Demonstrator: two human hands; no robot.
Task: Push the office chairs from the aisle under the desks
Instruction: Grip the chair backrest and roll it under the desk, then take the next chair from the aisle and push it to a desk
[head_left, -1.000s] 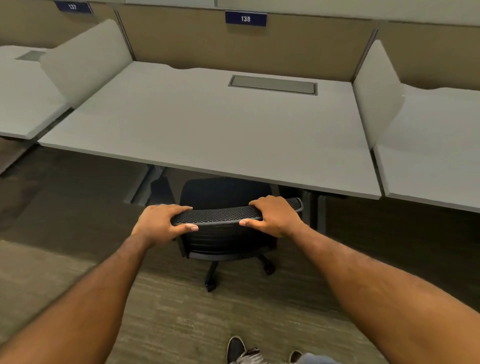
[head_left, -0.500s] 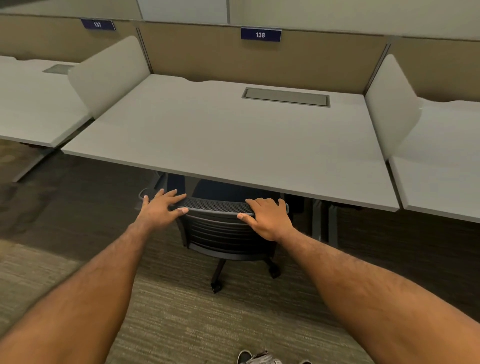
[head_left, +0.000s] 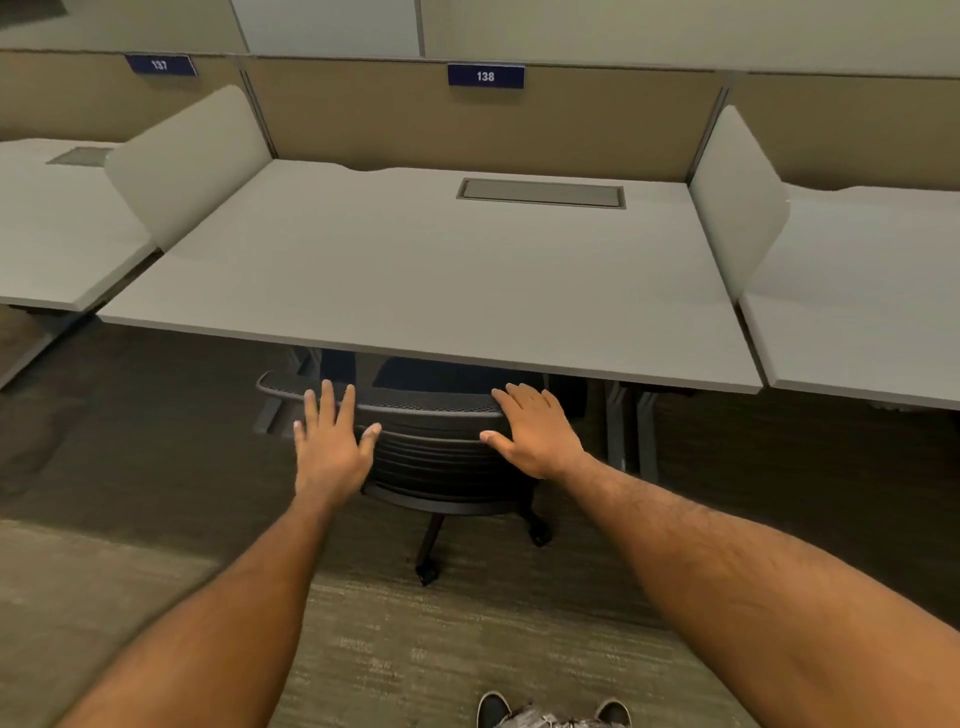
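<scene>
The chair (head_left: 436, 447) sits straight ahead of the person, seat already under the desk (head_left: 415, 280), its backrest's top rail running left to right just short of the desk edge. Both hands are open, fingers spread: the left hand (head_left: 332, 447) and right hand (head_left: 535, 436) lie flat at the backrest, equally near. Blue plates read 137 (head_left: 160, 65) and 138 (head_left: 485, 76).

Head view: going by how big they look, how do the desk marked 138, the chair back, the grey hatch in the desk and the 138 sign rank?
1. desk
2. chair back
3. grey hatch
4. 138 sign
Hatch and sign sit farther away.
</scene>
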